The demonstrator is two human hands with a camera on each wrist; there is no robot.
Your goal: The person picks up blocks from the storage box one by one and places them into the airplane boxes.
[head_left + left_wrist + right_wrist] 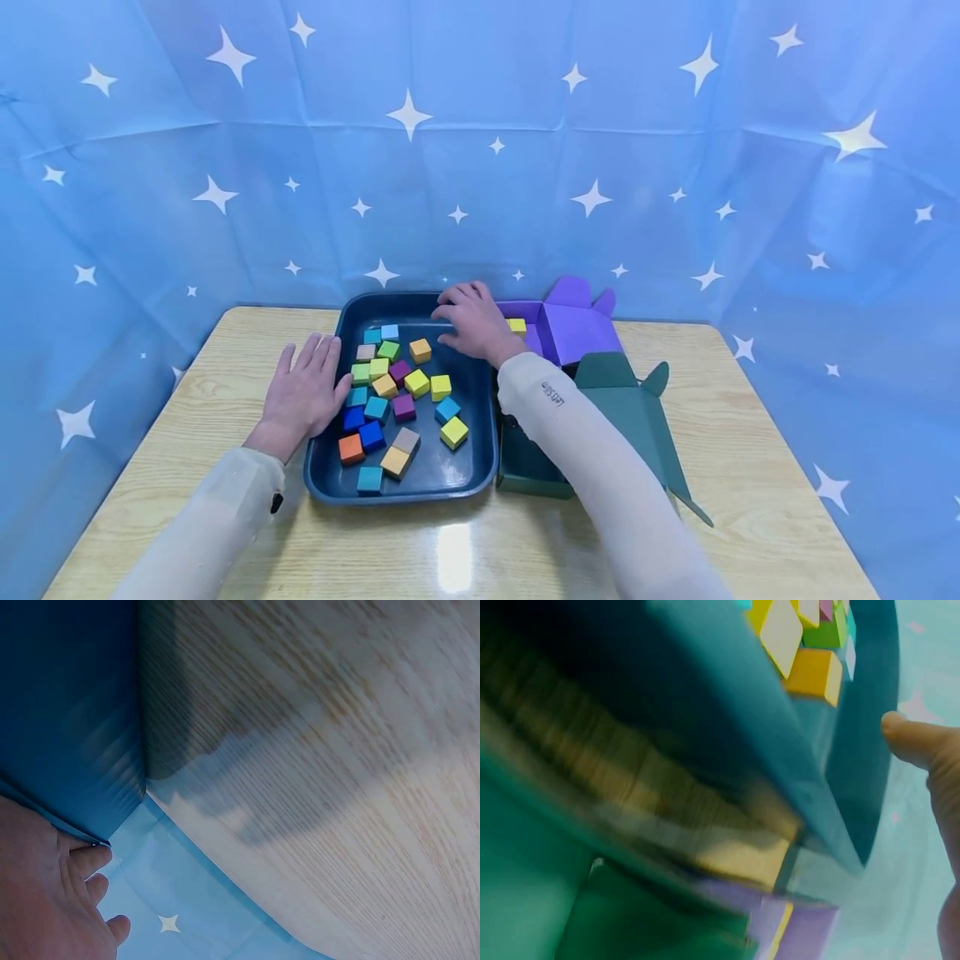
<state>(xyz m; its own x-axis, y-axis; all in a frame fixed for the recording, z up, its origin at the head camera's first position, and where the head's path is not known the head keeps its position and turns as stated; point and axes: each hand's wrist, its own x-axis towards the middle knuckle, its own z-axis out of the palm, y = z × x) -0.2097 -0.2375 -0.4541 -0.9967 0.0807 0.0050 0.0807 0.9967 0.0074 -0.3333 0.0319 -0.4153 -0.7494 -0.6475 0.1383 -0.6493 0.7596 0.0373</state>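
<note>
A dark blue tray (450, 471) holds many small coloured cubes, mostly in its left half and middle. My left hand (306, 392) rests at the tray's left rim with its fingers straight; in the left wrist view that hand (49, 892) touches the rim. My right hand (480, 323) hovers over the tray's back right corner, fingers loosely bent and apart, nothing visible in them. Nearest to it in the tray is an orange-yellow cube (420, 351). In the right wrist view the thumb (919, 742) shows beside the tray wall (727, 690); the other fingers are out of sight.
Right of the tray stands an open purple box (585, 329) with a yellow cube (517, 326) in it. In front of that is an open green box (626, 417), partly hidden by my right sleeve (592, 450). A blue starry curtain (480, 175) hangs behind the wooden table (750, 467).
</note>
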